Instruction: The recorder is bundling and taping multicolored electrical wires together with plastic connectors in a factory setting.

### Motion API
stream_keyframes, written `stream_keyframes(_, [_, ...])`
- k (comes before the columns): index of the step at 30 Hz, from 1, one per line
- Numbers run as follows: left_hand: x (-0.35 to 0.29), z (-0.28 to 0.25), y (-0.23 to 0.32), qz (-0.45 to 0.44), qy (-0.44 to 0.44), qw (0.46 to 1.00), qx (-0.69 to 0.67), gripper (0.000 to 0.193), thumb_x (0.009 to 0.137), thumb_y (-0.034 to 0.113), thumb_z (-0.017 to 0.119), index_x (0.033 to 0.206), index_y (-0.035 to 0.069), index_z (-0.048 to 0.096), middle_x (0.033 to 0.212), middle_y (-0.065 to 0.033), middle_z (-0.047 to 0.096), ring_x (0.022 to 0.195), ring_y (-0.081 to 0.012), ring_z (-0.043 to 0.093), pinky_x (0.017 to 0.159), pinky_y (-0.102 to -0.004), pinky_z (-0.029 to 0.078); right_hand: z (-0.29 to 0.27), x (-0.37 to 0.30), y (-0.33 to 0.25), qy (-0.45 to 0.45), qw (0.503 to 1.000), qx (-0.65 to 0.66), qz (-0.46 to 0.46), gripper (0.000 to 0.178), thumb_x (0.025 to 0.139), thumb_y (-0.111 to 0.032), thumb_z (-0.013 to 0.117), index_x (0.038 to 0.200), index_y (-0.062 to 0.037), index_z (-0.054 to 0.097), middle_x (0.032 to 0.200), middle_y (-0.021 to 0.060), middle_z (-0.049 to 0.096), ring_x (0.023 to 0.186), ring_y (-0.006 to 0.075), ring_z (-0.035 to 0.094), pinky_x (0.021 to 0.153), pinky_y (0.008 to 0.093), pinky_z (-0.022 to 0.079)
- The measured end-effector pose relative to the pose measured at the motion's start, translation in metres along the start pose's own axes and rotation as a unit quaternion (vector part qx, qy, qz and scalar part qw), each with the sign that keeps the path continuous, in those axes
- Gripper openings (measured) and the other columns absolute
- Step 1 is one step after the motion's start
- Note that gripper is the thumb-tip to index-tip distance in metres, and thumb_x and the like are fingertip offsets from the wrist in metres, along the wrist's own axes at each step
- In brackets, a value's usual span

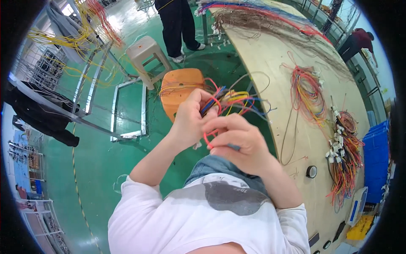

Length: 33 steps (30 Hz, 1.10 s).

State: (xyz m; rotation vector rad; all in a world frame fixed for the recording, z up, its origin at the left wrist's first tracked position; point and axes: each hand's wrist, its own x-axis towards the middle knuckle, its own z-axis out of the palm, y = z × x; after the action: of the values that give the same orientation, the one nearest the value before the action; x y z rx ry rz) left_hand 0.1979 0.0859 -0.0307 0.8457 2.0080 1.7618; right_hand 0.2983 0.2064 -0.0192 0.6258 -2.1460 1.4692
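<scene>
My left hand (193, 116) is closed around a bundle of thin coloured wires (237, 98), whose red, yellow, blue and grey strands fan out to the right and away from me. Close beside it, my right hand (242, 142) pinches a red wire (206, 139) that curves down from the bundle. A small grey-blue piece (234, 147) shows between the fingers of that hand; its kind is unclear. Both hands are held in the air in front of my body, left of the table edge. The middle of the bundle is hidden in my left palm.
An orange stool (179, 91) and a pale stool (148, 57) stand beyond my hands. On the wooden table (270, 63) lie a coiled wire bundle (306, 91), wires with white connectors (342, 156) and a black tape roll (311, 171). A metal rack (91, 84) is left; a person (176, 25) stands ahead.
</scene>
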Motion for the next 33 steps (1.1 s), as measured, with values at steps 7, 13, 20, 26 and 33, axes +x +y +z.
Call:
stream_keyframes(7, [-0.007,0.004,0.008,0.020,0.007,1.000,0.020,0.010,0.077,0.004,0.053,0.082,0.000,0.045,0.071,-0.0040,0.053,0.065,-0.0068,0.048,0.058,-0.0224,0.041,0.005,-0.004,0.001,0.208,0.969,0.031,0.130,0.011,0.067,0.000,0.066,0.074,0.0004,0.058,0.074,0.0065,0.059,0.065,0.0108,0.056,0.057,0.0209,0.044])
stream_keyframes(13, [-0.014,0.015,0.008,0.100,-0.005,0.991,0.086,0.020,0.077,0.004,0.054,0.092,-0.001,0.043,0.076,-0.0161,0.055,0.069,-0.0255,0.057,0.060,-0.0309,0.045,0.001,0.003,-0.003,0.211,0.929,0.064,0.297,0.011,0.071,-0.002,0.065,0.075,0.0011,0.056,0.062,0.0016,0.056,0.054,0.0046,0.051,0.048,0.0168,0.040])
stream_keyframes(20, [-0.015,0.029,-0.004,0.262,-0.008,0.949,0.174,0.041,0.074,0.015,0.063,0.105,-0.003,0.041,0.085,-0.0190,0.051,0.069,-0.0311,0.055,0.056,-0.0337,0.044,-0.002,0.000,0.014,0.331,0.875,0.217,0.277,0.013,0.075,0.002,0.059,0.087,0.0002,0.054,0.070,0.0026,0.056,0.057,0.0064,0.052,0.049,0.0171,0.042])
stream_keyframes(26, [-0.006,0.014,-0.003,0.223,-0.085,0.958,0.157,0.040,0.073,0.017,0.065,0.103,0.001,0.043,0.087,-0.0177,0.054,0.077,-0.0323,0.056,0.063,-0.0347,0.045,-0.010,-0.009,0.011,0.226,0.937,0.076,0.253,0.022,0.077,0.003,0.055,0.098,0.0011,0.055,0.070,0.0048,0.058,0.061,0.0078,0.055,0.052,0.0202,0.044])
stream_keyframes(33, [-0.005,0.008,0.004,0.213,-0.081,0.947,0.226,0.023,0.074,0.016,0.063,0.087,0.002,0.050,0.074,-0.0143,0.058,0.069,-0.0295,0.058,0.058,-0.0343,0.046,-0.045,0.012,-0.018,0.035,0.949,-0.193,0.246,0.016,0.072,-0.014,0.063,0.077,-0.0020,0.054,0.068,0.0153,0.057,0.062,0.0285,0.057,0.054,0.0329,0.044])
